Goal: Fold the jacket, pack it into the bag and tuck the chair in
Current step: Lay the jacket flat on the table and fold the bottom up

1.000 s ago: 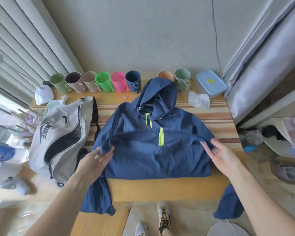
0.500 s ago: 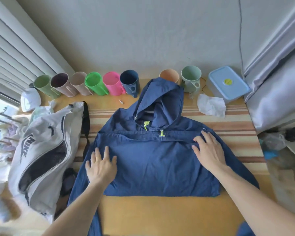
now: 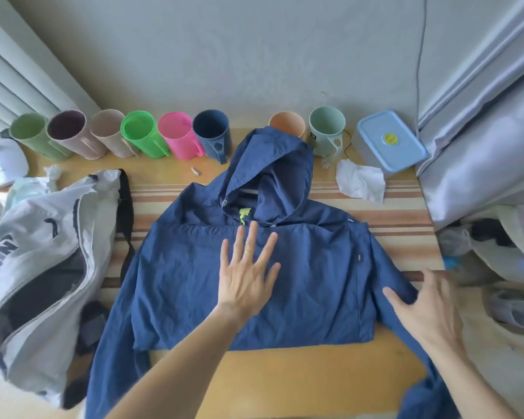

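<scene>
Left hand (image 3: 248, 273): I'm pressing it flat, fingers spread, gripping nothing, pinning the jacket (image 3: 254, 285) mid-table so the fold holds.
Right hand (image 3: 421, 306): open, blurred, reaching onto the right sleeve (image 3: 400, 285), probably to fold it inward.
Bag (image 3: 40, 267): lying unzipped just left, ready for packing.

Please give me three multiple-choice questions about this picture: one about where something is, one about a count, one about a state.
1. Where does the bag lie from the jacket?
A. on its left B. on its right C. on top of it

2. How many cups stand along the wall?
A. five B. eight C. ten

3. What does the left hand do?
A. grips a cup B. lies flat on the jacket C. holds the bag

Answers: 1 A, the bag lies at the table's left side. 2 B, six cups left of the hood, two behind it. 3 B, open palm, fingers spread on the cloth.
</scene>
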`<act>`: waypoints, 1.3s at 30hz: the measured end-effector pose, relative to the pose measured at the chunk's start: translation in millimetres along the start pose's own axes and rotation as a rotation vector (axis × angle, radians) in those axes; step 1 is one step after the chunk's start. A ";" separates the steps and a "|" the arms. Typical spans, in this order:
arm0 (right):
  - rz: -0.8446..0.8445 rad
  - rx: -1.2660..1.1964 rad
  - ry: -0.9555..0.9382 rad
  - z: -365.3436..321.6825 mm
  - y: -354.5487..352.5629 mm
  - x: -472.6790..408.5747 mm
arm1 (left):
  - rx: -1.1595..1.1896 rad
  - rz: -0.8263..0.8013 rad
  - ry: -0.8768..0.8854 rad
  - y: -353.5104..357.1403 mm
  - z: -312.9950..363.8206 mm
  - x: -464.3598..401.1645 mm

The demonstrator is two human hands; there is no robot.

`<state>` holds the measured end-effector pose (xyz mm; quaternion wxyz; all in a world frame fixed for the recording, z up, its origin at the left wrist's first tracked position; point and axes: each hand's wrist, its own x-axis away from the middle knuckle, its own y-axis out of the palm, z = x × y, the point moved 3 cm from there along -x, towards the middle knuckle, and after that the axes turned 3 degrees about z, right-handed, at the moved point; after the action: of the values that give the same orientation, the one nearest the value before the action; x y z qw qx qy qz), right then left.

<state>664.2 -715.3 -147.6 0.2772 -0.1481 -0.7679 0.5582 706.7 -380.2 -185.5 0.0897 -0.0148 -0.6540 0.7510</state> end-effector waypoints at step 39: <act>0.021 0.233 -0.480 -106.9 30.5 28.6 | 1.142 -0.240 -0.901 -50.6 -142.0 31.1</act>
<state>701.9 -606.9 -145.0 0.0966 0.0137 -0.7405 0.6650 701.7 -229.7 -153.2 -0.1124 0.4158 -0.1314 0.8928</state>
